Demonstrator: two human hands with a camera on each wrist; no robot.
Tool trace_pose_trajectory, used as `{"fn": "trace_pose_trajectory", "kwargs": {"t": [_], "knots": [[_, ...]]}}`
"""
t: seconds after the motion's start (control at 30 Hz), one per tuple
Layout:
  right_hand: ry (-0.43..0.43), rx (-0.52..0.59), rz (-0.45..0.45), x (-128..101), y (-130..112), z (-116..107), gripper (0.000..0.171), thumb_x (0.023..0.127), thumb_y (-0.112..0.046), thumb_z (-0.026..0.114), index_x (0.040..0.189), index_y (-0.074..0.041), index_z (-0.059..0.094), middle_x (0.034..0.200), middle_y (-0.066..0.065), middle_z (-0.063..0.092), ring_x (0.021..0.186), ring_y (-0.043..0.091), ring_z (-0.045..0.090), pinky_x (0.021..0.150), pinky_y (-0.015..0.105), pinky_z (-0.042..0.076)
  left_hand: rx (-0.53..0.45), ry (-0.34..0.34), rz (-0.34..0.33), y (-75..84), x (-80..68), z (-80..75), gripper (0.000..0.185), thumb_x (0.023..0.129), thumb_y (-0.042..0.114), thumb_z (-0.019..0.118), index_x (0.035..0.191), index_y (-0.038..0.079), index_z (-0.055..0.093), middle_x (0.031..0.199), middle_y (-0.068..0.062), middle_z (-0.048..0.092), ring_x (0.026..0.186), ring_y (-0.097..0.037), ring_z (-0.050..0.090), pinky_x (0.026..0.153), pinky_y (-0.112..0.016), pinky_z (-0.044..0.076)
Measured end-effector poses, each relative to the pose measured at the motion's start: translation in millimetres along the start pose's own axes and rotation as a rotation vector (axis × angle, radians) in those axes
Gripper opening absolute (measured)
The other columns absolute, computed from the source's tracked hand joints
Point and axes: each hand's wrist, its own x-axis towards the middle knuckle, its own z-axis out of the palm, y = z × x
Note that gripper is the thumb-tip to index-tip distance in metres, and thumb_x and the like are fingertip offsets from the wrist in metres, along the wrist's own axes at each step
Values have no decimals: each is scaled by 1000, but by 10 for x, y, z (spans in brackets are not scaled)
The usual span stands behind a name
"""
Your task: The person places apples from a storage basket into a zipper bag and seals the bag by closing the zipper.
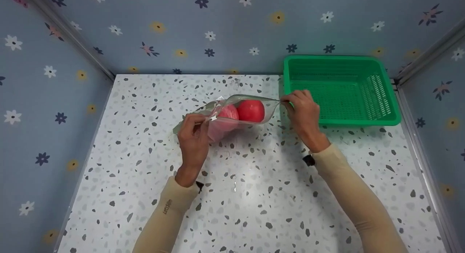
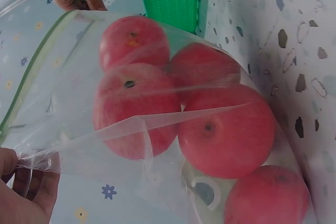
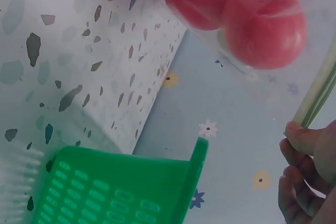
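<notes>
Both hands were stretching the mouth of a clear zip bag [image 1: 232, 113] of red apples [image 2: 226, 132] lying on the speckled bench [image 1: 254, 195]: the left hand [image 1: 193, 135] pinched one end of the zip strip and the right hand [image 1: 303, 113] pinched the other, fingers curled tight. It looked like the opening step; the next move would likely call for holding the mouth wide and freeing one hand. The green basket [image 1: 385, 118] just beside the right hand held nothing that showed.
</notes>
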Motion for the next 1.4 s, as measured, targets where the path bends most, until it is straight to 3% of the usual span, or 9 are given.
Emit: {"fn": "trace_pose_trajectory", "kwargs": {"t": [0.17,0.53,0.87,1.2,1.4], "knots": [[20,17,3,8,11,-84,4,93,-11,78,95,-10,81,94,9,75,92,30,64,68,47,58,-30,18,-19,18,73,5,3,99,-6,64,100,-6,66,99,-19,65,98,-22,68,85,-20,57],[33,39,16,52,4,-313,12,96,-17,75,97,-7,81,96,11,77,94,32,63,74,48,59,-112,77,-44,105,251,12,4,100,-6,61,98,-8,64,96,-17,64,89,-12,65,75,-22,55],[89,46,2,79,-3,-510,8,94,-13,77,97,-7,80,96,12,76,94,33,63,71,50,57,-157,82,-39,167,374,40,5,101,-5,61,101,-8,65,97,-18,64,91,-13,65,77,-24,54],[110,83,-2,139,-28,-728,17,99,-18,70,100,-4,79,98,16,74,92,36,59,71,43,50,-182,76,-35,241,514,73,9,101,0,63,102,-9,64,96,-16,65,85,-13,68,75,-25,55],[148,114,21,185,-48,-820,17,99,-18,71,99,-3,79,98,17,73,93,36,58,74,33,45,-203,66,-35,261,597,103,8,102,0,62,102,-8,64,93,-12,65,84,-12,68,75,-26,55]]}}
